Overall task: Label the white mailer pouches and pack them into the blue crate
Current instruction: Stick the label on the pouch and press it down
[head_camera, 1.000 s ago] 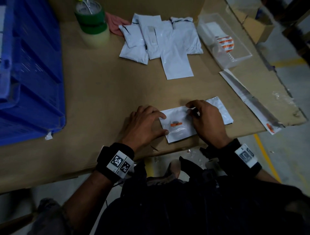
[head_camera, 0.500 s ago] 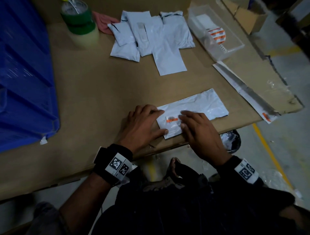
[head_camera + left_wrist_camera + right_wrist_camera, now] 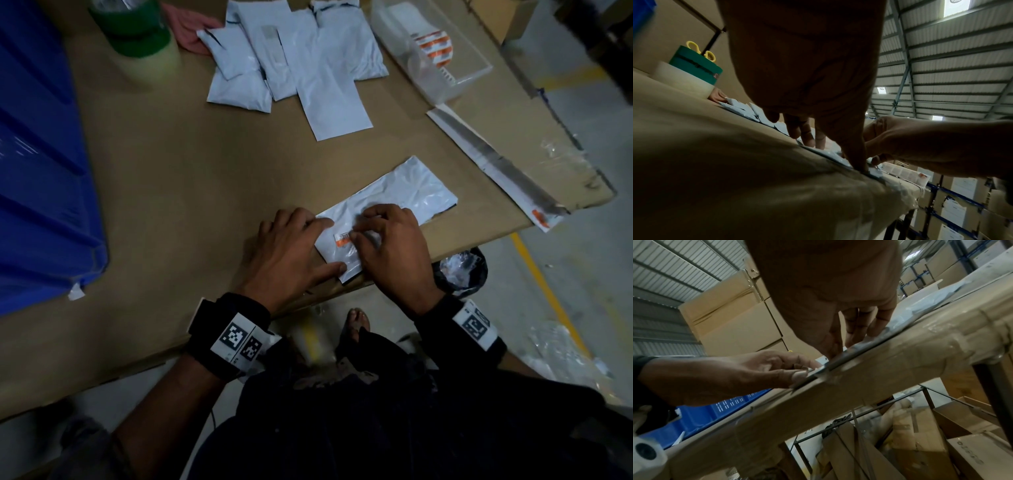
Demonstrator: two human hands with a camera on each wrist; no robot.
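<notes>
A white mailer pouch [image 3: 404, 195] lies flat at the table's near edge, with a small orange-and-white label [image 3: 342, 238] near its left end. My left hand [image 3: 305, 248] lies flat on that end, fingers straight, thumb [image 3: 859, 162] pressing the near corner. My right hand [image 3: 376, 240] rests its fingertips [image 3: 840, 344] on the pouch, right beside and partly over the label. The blue crate [image 3: 37, 171] stands at the table's left side. Several more white pouches [image 3: 298, 58] lie piled at the back centre.
Stacked tape rolls [image 3: 137, 34] holding yellow-handled scissors [image 3: 709, 55] stand at the back left, a pink cloth [image 3: 191, 31] beside them. A clear tray [image 3: 472, 68] with orange labels sits back right. A long label backing strip [image 3: 496, 168] lies along the right edge. Cartons sit below.
My right hand has slid left from the pouch's middle onto the label, uncovering the pouch's right half. My left hand has stayed pressed on the left end.
</notes>
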